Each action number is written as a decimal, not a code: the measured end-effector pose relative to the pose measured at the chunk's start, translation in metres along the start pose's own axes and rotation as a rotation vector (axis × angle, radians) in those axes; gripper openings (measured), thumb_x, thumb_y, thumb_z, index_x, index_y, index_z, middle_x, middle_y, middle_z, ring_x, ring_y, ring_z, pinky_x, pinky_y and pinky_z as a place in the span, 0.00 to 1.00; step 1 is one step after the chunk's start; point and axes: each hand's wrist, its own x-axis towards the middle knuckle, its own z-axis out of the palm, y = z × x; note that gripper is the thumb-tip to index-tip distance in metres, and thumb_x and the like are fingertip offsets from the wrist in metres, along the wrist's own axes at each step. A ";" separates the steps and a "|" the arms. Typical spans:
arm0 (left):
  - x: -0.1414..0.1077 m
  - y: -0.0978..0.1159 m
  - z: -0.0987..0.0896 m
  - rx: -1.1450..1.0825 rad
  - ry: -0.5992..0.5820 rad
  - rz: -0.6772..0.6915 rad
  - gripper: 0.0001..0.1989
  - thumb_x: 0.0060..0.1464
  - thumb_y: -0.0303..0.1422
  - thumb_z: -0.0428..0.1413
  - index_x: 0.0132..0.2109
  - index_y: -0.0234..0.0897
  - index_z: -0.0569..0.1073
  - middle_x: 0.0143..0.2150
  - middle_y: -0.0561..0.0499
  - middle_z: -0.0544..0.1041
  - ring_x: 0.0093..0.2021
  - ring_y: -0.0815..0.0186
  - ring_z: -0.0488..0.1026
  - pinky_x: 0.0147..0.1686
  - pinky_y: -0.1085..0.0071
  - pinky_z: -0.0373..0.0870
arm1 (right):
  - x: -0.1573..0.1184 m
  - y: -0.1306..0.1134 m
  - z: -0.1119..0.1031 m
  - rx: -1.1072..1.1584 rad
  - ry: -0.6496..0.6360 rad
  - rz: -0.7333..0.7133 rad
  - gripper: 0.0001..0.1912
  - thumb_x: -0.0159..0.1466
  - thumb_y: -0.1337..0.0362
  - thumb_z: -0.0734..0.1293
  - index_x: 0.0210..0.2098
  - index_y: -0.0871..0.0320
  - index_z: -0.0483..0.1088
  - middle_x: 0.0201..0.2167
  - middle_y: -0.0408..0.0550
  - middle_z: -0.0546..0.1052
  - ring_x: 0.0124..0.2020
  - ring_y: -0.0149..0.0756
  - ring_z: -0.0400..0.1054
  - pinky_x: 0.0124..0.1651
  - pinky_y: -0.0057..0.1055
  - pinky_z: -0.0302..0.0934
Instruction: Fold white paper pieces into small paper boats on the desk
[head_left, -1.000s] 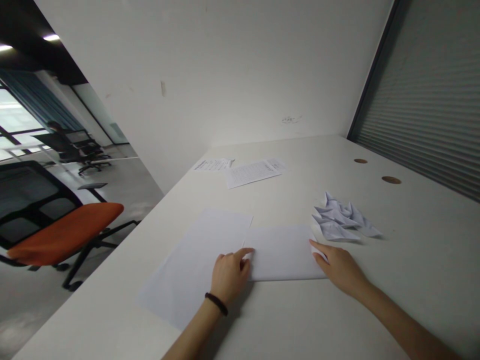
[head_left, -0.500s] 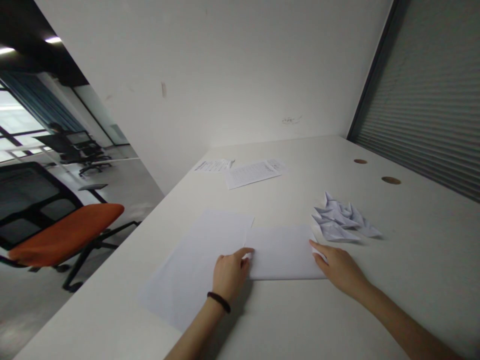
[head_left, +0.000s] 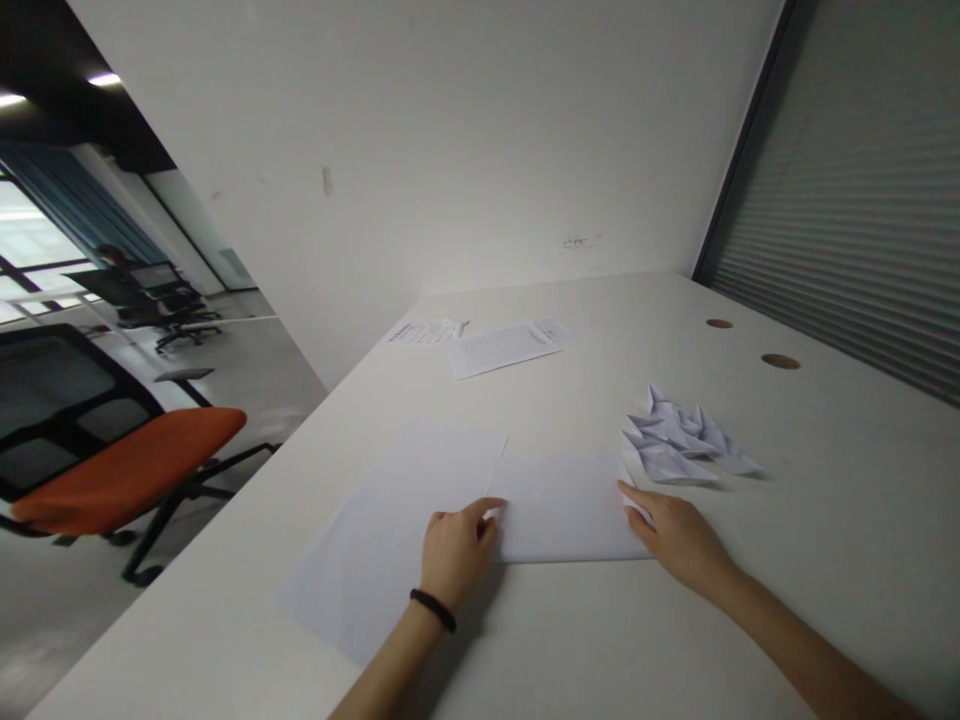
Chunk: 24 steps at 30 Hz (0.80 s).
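A folded white paper (head_left: 562,510) lies flat on the white table, its folded edge toward me. At its left edge is my left hand (head_left: 459,550), index finger reaching onto the paper and the thumb close below, gripping that side. My right hand (head_left: 682,535) holds the right edge between index finger and thumb, its other fingers curled under. Beside the folded paper, on the left, lies a larger flat white sheet (head_left: 382,510), partly beneath my left hand and forearm. Several pointed folded paper pieces (head_left: 675,440) are heaped just beyond my right hand.
Printed sheets (head_left: 506,347) lie toward the far end of the table (head_left: 600,640), near the wall. Two round holes (head_left: 781,361) are at the right. An orange chair (head_left: 135,460) stands left of the table. A person (head_left: 112,257) sits in the distance.
My left hand has shifted very slightly left and down at the paper's edge. The papers and my right hand look nearly the same.
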 end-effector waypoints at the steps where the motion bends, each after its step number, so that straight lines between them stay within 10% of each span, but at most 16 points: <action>1: 0.000 0.000 0.000 -0.001 0.001 0.003 0.15 0.53 0.28 0.48 0.45 0.46 0.72 0.21 0.56 0.73 0.24 0.70 0.69 0.31 0.74 0.55 | 0.000 0.000 0.000 -0.003 0.004 0.000 0.21 0.60 0.66 0.54 0.50 0.62 0.66 0.41 0.56 0.76 0.41 0.43 0.70 0.42 0.35 0.62; 24: 0.000 0.002 0.001 0.093 -0.029 0.007 0.16 0.55 0.28 0.45 0.48 0.47 0.70 0.25 0.54 0.76 0.30 0.67 0.73 0.38 0.72 0.57 | -0.001 -0.003 0.001 -0.077 0.029 0.021 0.20 0.61 0.65 0.54 0.51 0.61 0.66 0.39 0.55 0.77 0.36 0.43 0.72 0.37 0.35 0.63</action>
